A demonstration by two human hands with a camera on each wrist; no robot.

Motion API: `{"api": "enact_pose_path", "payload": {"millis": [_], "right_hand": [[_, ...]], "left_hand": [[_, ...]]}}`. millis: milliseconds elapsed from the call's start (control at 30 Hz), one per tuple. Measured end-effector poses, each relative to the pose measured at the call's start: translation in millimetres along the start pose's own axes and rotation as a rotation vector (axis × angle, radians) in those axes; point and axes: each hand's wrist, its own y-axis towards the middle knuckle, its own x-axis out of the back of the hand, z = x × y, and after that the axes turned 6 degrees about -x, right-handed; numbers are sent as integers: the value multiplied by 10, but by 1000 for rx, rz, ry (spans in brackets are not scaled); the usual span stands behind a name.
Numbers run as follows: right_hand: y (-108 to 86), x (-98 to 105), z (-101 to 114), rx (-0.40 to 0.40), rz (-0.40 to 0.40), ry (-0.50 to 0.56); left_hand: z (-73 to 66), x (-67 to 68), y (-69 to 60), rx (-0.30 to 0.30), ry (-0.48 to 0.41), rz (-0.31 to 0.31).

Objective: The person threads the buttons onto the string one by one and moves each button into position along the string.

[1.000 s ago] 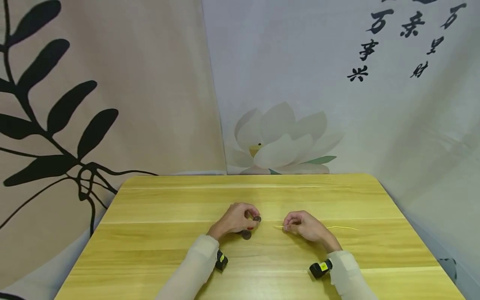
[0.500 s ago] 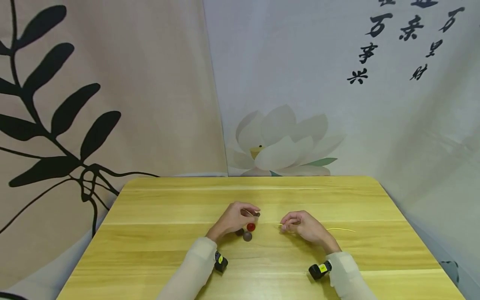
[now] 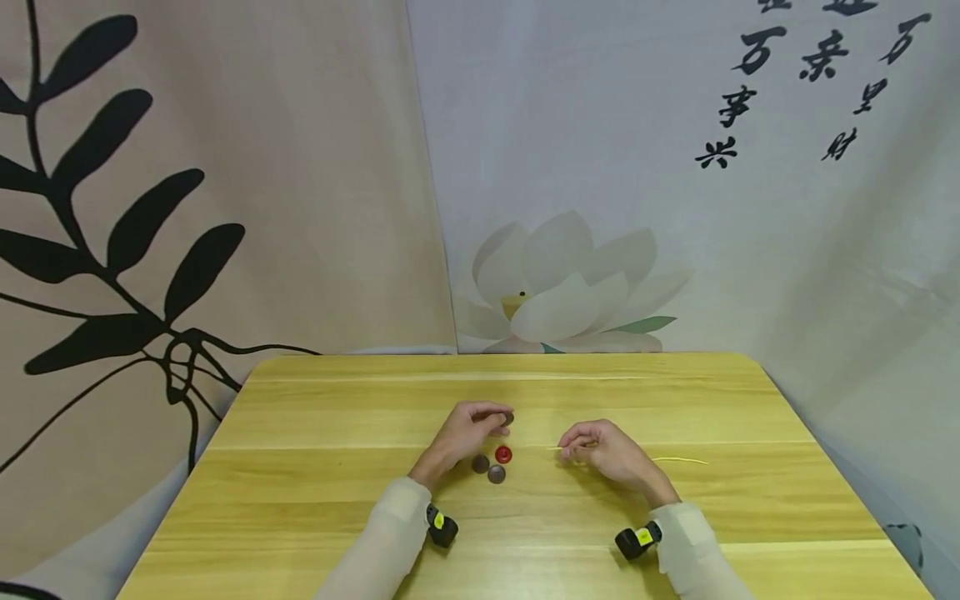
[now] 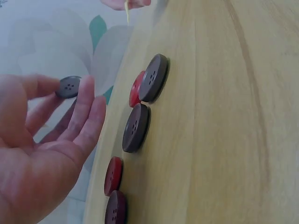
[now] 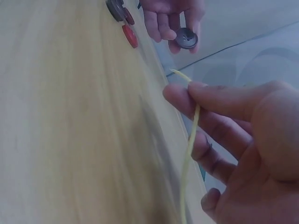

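Between thumb and fingertips, my left hand [image 3: 467, 433] pinches a dark four-hole button [image 4: 69, 87], held up off the table. On the wood just below that hand lie a red button [image 3: 503, 454] and two dark buttons [image 3: 497, 474]; the left wrist view shows another red button [image 4: 113, 176] and one more dark button [image 4: 116, 208] lower down. My right hand [image 3: 600, 446] pinches a thin yellow cord [image 5: 189, 154] between thumb and index finger. A short end of the cord pokes out toward the left hand, apart from the button; the rest trails behind to the right.
A light wooden table [image 3: 360, 533] spans the area under both hands. Behind it hangs a printed cloth [image 3: 330, 167] with leaves, a flower and writing. A black camera [image 3: 637, 540] sits on each wrist.
My left hand has lifted a dark button slightly up and left, uncovering the red and dark buttons beneath. The right hand with the cord has shifted a little to the left.
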Motion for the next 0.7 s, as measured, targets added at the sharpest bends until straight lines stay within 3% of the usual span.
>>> {"api": "enact_pose_path", "payload": {"millis": [300, 567, 700], "right_hand": [[18, -6, -2, 9, -8, -7], [33, -37, 63, 19, -62, -66], [29, -51, 120, 28, -92, -90]], "left_hand": [[3, -1, -12, 4, 67, -19], [-68, -1, -57, -41, 149, -37], [-103, 2, -78, -67, 190, -74]]}}
